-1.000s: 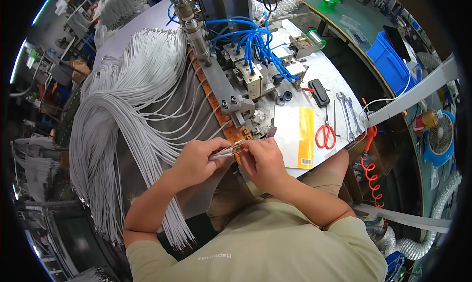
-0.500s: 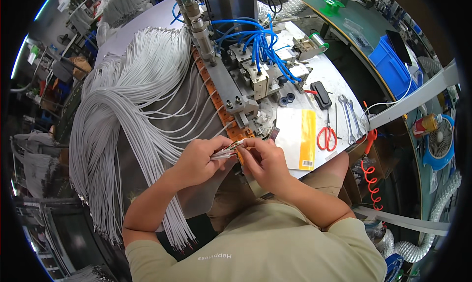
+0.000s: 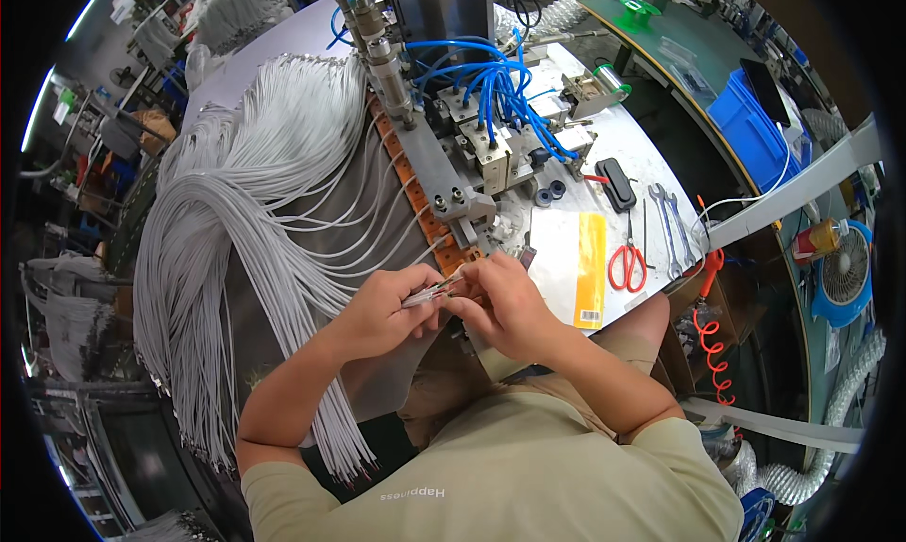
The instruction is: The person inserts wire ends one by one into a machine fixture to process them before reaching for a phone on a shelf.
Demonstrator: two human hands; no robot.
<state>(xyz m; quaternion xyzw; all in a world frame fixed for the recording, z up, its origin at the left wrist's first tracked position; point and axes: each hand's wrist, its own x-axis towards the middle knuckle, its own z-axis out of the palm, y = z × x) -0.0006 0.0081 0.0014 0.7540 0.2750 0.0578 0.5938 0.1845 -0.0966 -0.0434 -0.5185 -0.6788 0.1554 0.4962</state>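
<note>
Between my hands is a small bunch of white cables with thin coloured wire ends. My left hand is closed around the cables, their stripped ends pointing toward my right. With bent fingers, my right hand pinches at the coloured wire ends; the exact grip is partly hidden by the fingers. Just beyond my hands runs an orange slotted rail, where several single cables lead in from the left. A large bundle of white cables drapes over the table at my left, with one strand group hanging toward my lap.
A machine with blue air hoses stands beyond the rail. To the right lie a white and yellow booklet, red-handled scissors, a black case and wrenches. A red coiled hose hangs by the table's right edge.
My right hand has shifted slightly, its fingers lifting and its thumb moving left toward the wire ends. My left hand stays nearly in place around the cables.
</note>
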